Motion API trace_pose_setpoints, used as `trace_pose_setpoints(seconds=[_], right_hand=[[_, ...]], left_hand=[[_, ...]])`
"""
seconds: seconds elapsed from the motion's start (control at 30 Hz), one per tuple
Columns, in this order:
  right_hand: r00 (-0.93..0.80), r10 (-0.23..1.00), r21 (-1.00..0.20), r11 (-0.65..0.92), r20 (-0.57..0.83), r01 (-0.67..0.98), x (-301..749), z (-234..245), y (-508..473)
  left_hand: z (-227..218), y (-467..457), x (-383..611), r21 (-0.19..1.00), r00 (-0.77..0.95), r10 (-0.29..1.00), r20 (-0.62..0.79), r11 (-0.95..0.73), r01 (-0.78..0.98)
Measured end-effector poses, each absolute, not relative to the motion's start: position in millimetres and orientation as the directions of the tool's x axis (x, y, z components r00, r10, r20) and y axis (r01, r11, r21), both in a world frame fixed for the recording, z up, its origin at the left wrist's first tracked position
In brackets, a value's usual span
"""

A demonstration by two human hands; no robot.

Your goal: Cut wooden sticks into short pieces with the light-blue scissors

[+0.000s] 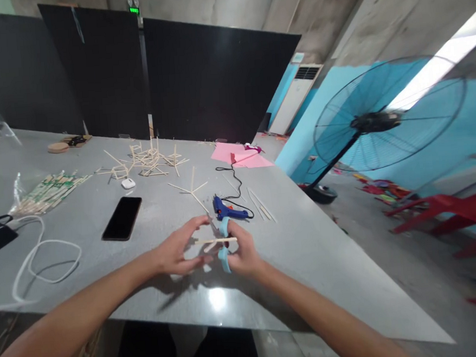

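Observation:
My right hand point(244, 250) is closed on scissors with light blue handles point(226, 260), fingers through the loops. A thin wooden stick point(215, 240) lies level across the scissors, its right end by my right hand. Whether the blades touch the stick I cannot make out. Facing it, my left hand point(178, 249) is open, thumb and fingers spread around the stick's left end without a visible grip. Just beyond the hands are a joined stick piece with several arms point(192, 191) and a blue glue gun point(229, 210).
Stick frames point(151, 160) stand farther back, near a white case point(128, 183). Leftward are a black phone point(122, 219), a bundle of sticks in packaging point(53, 191) and a white cable point(42, 244). Pink paper point(223, 152) lies behind the glue gun. A fan point(376, 121) stands right.

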State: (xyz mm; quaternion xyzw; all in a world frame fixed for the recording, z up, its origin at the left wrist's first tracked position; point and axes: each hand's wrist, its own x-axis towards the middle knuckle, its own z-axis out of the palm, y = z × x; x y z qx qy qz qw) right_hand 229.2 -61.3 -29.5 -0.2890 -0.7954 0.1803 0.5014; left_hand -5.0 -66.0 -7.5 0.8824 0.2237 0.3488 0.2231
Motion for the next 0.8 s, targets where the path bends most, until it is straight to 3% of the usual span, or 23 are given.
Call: trace_pose_setpoints(seconds=[0.23,0.47,0.63,0.8], right_hand=[[-0.442,0.446,-0.27,0.874,0.779,0.405,265.7,-30.7,-47.2],[-0.515,0.426,-0.17,0.866,0.744,0.47,273.9,-41.7,-55.2],[-0.552,0.382,-0.135,0.89,0.741,0.435,280.6,-45.9,-62.3],[-0.551,0.367,-0.091,0.882,0.75,0.462,285.5,-45.8,-63.3]], left_hand=[[1.0,-66.1,-10.1,0.312,0.75,0.47,0.464,-0.88,0.358],[-3.4,-73.2,-4.5,0.132,0.824,0.363,0.434,-0.931,0.34],[-0.8,-78.7,-2.2,0.099,0.893,0.331,0.306,-0.944,0.316],[-3.8,-77.4,0.4,0.187,0.902,0.383,0.199,-0.918,0.349]])
